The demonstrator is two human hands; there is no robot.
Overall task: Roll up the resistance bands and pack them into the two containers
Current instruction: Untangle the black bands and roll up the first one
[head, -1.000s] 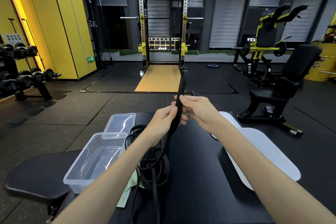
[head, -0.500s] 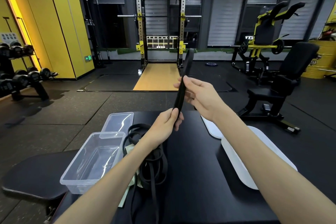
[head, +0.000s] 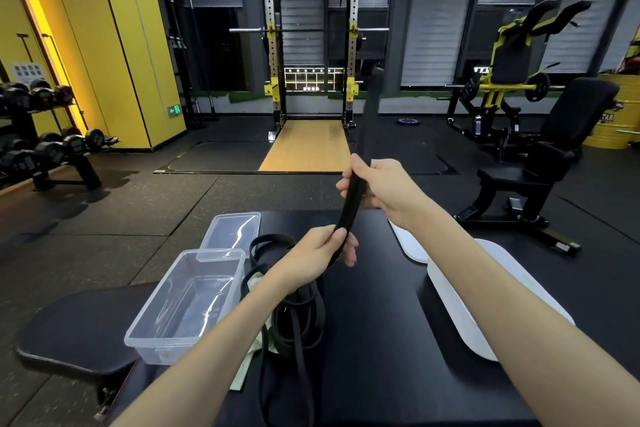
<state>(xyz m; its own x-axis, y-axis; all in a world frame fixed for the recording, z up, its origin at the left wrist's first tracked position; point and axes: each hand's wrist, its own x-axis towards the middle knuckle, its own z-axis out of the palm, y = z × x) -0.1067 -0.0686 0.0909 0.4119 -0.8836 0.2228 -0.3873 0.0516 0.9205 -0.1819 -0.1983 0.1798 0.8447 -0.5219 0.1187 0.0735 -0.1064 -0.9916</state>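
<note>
A wide black resistance band [head: 350, 202] stretches upright between my two hands above the black table [head: 374, 340]. My right hand [head: 377, 186] grips it higher up, and its free end sticks up past that hand. My left hand [head: 318, 253] pinches the band lower down. A pile of black bands [head: 298, 326] lies on the table under my left forearm, with a pale green band [head: 254, 352] partly beneath it. An open clear plastic container [head: 187, 302] stands at the table's left edge; a second clear container [head: 233, 231] lies just behind it.
Two white lids or boards [head: 464, 305] lie on the table's right side. A black padded bench [head: 76, 326] sits low on the left. Beyond are a dumbbell rack [head: 45, 146], a squat rack [head: 310, 56] and a black seat machine [head: 540, 163].
My right hand has slid up the band and lifted away from my left hand, drawing the band out longer and higher. My left hand stayed low near the pile.
</note>
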